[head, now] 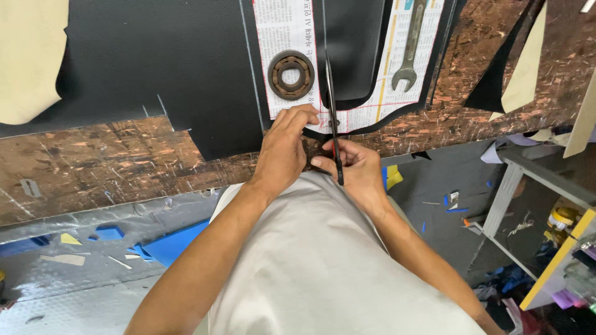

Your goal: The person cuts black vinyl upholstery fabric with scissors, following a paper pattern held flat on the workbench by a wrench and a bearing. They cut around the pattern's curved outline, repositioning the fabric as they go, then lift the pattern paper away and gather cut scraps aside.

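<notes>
Fingers (pixel 323 162) of right hand (pixel 354 174) around scissors (pixel 332 111), left hand (pixel 282 149) flat on newspaper pattern (pixel 288 31), rusty bearing (pixel 290 75) beside blades.

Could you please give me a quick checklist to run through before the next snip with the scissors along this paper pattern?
1. Right hand holds the scissors: ok.
2. Left hand presses the paper pattern flat: ok.
3. Left fingers clear of the blades: cannot tell, they sit very close.
4. Rusty bearing weighs the pattern down: ok.
5. Wrench weighs down the other side: ok.
6. Black sheet lies flat on the workbench: ok.
</notes>
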{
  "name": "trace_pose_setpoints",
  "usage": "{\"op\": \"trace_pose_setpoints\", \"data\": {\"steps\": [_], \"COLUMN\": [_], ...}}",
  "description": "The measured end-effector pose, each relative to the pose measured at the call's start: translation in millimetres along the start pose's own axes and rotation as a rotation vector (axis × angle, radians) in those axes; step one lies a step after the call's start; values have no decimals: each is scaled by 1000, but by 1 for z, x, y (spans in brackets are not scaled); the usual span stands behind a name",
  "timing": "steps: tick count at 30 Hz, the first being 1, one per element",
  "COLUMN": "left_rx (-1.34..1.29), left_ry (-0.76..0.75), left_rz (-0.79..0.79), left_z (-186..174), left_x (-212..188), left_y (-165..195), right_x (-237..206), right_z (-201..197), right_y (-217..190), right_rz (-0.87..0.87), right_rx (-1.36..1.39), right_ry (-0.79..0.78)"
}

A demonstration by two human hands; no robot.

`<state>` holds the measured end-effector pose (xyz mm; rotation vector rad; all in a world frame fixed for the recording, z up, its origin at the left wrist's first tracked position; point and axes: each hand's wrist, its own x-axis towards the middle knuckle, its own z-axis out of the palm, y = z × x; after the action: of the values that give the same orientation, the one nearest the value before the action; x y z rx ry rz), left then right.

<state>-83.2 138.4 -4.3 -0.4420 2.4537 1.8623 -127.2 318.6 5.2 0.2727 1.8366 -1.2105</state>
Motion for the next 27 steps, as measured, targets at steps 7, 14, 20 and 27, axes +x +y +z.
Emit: {"op": "trace_pose_setpoints", "data": {"steps": [7,14,20,27], "left_rx": [6,10,-18,-8], "left_ry": [-15,-2,-33,3], "left_rz": [-13,3,-68,2], "left_z": [-1,-1,-2,-1], "left_x": [1,1,0,-1], "left_y": [0,0,1,-2], "right_x": [6,6,11,11], "right_z": [1,3,6,7], "right_y": [-3,-9,-13,-14], "right_rz": [-40,-18,-48,-30], "right_rx": [54,92,122,138], "right_ry": [-22,-24,-30,-17]}}
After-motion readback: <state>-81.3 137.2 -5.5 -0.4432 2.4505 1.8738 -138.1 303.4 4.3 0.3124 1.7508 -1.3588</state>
